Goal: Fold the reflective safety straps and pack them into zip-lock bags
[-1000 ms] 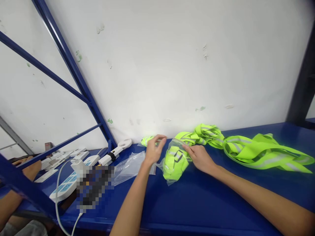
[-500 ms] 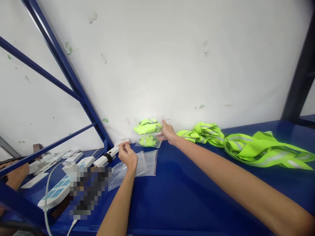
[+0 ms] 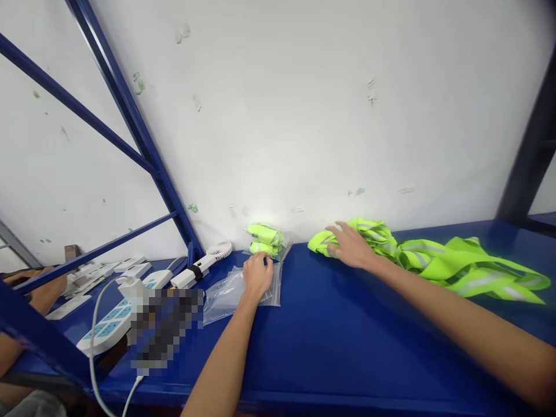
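Observation:
My left hand is over clear plastic zip bags lying on the blue surface. Its fingers are curled, with the tips hidden against the bags and the near edge of a bagged neon-yellow bundle by the wall. What it grips, if anything, does not show. My right hand reaches over a loose bundle of neon reflective straps, fingers spread and holding nothing. More neon reflective strapping with grey stripes trails off to the right.
A white handheld fan, a power strip with a plug and white cable, and a blurred-out dark item lie left. Blue rack bars slant there. Another person's hand is behind them. A white wall stands behind.
My right hand has left the bagged bundles and moved right to the loose straps, its fingers opening. My left hand has moved right, onto the plastic bags. The upper bagged bundle sits lower.

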`<state>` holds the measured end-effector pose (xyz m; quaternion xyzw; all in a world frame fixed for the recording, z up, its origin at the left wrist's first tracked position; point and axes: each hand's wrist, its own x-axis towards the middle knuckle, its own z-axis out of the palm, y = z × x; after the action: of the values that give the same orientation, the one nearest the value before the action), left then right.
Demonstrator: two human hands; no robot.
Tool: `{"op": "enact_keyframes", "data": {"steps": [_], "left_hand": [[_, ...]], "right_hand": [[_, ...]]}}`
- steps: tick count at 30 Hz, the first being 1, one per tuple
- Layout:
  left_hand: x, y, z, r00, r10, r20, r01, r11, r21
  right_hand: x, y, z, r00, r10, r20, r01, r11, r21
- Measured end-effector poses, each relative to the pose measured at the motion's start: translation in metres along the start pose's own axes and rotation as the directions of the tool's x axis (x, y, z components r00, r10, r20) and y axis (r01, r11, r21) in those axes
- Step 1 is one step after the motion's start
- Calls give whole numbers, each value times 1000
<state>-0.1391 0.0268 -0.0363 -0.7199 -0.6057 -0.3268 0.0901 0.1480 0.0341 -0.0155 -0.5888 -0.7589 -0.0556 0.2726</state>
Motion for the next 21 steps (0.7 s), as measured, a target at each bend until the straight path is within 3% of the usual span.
{"op": "enact_keyframes", "data": {"steps": [2,6,12,16,21], "left_hand": [[1,3,0,1000,21,-7,-21,1000,3],[0,9,-2,1000,30,7,-30,999,-19],[-3,10,-4,994,-35,106,33,999,18],[-4,9,-5,999,-15,30,15,1000,-17],[-10,21,-12,990,33,-137,-58,982,-178]], "right_hand": [[-8,2,12,994,2,106,6,997,-75],[-23,0,28,996,-80,49,85,990,-115],[-33,6,21,975,-218,43,218,976,-11],[-37,1,13,964,-257,64,244,956,161],[-38,-11,8,991,-137,-8,131,933,336]]}}
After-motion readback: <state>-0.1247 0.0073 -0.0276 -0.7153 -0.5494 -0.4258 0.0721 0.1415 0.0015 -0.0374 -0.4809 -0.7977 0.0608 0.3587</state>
